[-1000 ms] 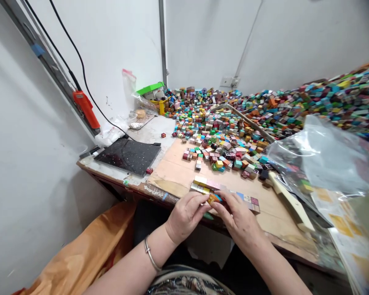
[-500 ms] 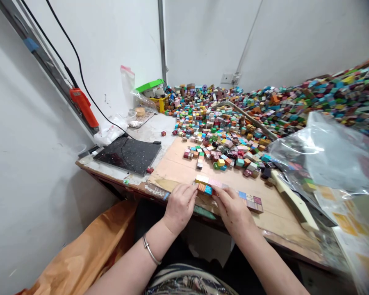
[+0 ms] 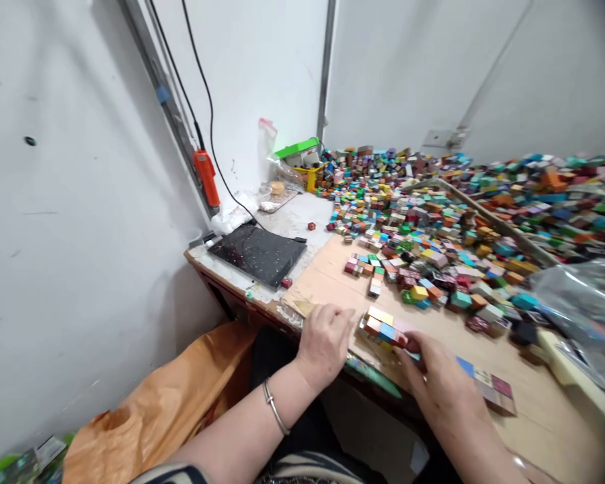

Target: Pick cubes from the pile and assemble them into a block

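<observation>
Multicoloured block row, right hand pinching one end, left hand beside

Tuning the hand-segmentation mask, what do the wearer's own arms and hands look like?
Left hand: ungloved, forearm uncovered; thin, rounded silver-coloured metal bangle at the wrist; black-and-cream patterned fabric sleeve edge at the frame bottom. Right hand: ungloved, no sleeve in view. No cables on either arm.
</observation>
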Demonstrator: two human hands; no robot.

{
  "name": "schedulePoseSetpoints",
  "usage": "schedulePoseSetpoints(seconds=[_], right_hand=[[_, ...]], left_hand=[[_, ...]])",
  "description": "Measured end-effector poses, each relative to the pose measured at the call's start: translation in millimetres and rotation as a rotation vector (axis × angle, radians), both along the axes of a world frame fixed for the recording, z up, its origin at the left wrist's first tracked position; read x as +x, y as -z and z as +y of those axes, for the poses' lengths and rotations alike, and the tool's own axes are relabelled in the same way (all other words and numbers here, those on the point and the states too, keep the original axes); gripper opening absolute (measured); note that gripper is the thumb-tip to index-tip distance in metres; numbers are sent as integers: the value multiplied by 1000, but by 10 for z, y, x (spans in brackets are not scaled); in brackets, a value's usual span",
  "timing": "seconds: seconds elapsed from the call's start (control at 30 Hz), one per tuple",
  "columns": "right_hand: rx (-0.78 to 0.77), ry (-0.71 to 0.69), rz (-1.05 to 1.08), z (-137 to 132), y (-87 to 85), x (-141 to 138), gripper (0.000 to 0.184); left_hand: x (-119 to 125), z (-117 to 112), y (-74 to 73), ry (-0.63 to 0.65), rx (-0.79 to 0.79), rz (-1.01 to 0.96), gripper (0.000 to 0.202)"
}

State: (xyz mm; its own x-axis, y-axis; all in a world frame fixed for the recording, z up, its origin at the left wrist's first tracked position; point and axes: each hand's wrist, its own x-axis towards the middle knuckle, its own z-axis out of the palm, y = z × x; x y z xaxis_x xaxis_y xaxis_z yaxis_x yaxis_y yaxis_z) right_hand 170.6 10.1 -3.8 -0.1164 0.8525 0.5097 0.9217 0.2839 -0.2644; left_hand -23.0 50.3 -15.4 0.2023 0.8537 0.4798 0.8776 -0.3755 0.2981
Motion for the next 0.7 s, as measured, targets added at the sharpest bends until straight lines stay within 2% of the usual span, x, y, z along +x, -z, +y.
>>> schedulePoseSetpoints(seconds=[0.13,0.23,0.33,0.43,0.53,0.7], right_hand=[[-56,4,21,-67,-17,20,37],[-37,-33,1,-112,-53,16,37],[-20,-102,4,-141,-89,3,29],[-11,-160,25,-151,-119,-9,22],[-36,-162,73,-157,-154,-33,20],[-154,-151,252,-203,-281,-144,21]], left_hand=[[-505,299,-19,-247,-18,-38,43],[-865,529,-49,-235,-74,-14,38],[-1055,667,-98,-169,-129,2,24],[-1100,705,-175,-112,-150,-17,18],[-1033,653,-262,-51,-125,-71,21],[-615,359,-341,125,-38,-206,30]])
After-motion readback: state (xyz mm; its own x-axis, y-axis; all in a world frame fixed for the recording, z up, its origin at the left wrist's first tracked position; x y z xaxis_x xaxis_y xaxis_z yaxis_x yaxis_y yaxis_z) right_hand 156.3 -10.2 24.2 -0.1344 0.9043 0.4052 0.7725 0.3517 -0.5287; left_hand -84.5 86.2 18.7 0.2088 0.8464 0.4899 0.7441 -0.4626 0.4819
